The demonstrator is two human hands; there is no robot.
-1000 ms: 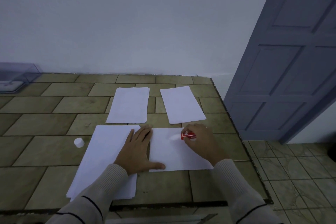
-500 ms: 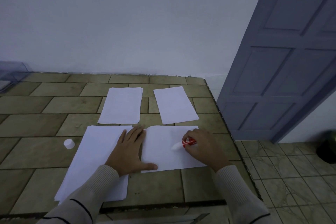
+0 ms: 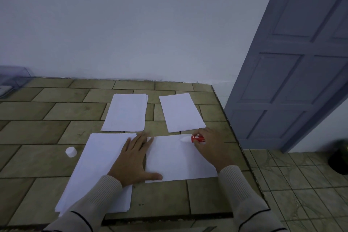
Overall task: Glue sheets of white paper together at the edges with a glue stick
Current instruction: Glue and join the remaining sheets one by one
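Observation:
A white sheet (image 3: 178, 162) lies in front of me on the tiled counter (image 3: 37, 132). My left hand (image 3: 134, 160) presses flat on its left edge, fingers straight, thumb along the near edge. My right hand (image 3: 212, 147) grips a red glue stick (image 3: 194, 139) with its white tip touching the sheet near the far edge. A stack of white paper (image 3: 94, 171) lies to the left, partly under my left hand. Farther back lie another small stack (image 3: 126, 112) and a single sheet (image 3: 180, 112). The white glue cap (image 3: 71, 152) stands left of the stack.
The counter's right edge (image 3: 237, 137) drops to a tiled floor (image 3: 301, 184). A grey-blue door (image 3: 293, 73) stands at the right. A clear plastic box (image 3: 11, 79) sits at the far left by the wall. A dark object (image 3: 339, 158) is on the floor.
The glue stick's tip has moved from lower on the sheet back up to its far edge. My left hand stays pressed on the sheet's left edge.

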